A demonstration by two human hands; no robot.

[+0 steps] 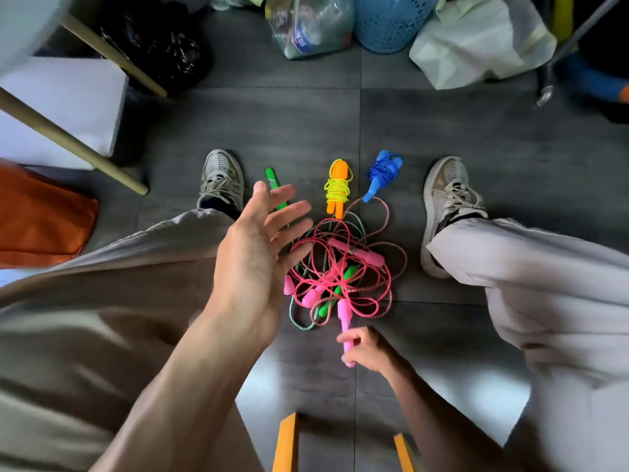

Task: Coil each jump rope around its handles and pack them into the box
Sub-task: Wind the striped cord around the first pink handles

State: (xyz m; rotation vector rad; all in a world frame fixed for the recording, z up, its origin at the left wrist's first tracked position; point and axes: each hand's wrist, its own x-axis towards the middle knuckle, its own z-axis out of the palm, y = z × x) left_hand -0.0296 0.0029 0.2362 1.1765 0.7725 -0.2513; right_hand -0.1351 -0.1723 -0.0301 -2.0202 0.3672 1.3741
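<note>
A tangle of loose jump ropes [343, 270] lies on the dark floor between my feet: pink cord, a braided multicolour cord, pink handles and green handles mixed together. My right hand [369, 350] grips one pink handle [344, 321] at the near edge of the pile. My left hand [258, 253] hovers open above the pile's left side, palm turned up, fingers spread. Beyond the pile lie a coiled orange-handled rope with yellow cord [337, 189] and a coiled blue rope [383, 173]. A green handle [274, 187] is partly hidden behind my left fingers.
My two shoes [221, 178] [446, 206] flank the ropes. A white box [61, 107] and wooden table legs [68, 137] stand at left, an orange bag [41, 219] beside them. Plastic bags and a blue basket [388, 22] line the far edge. An orange frame [287, 441] is near.
</note>
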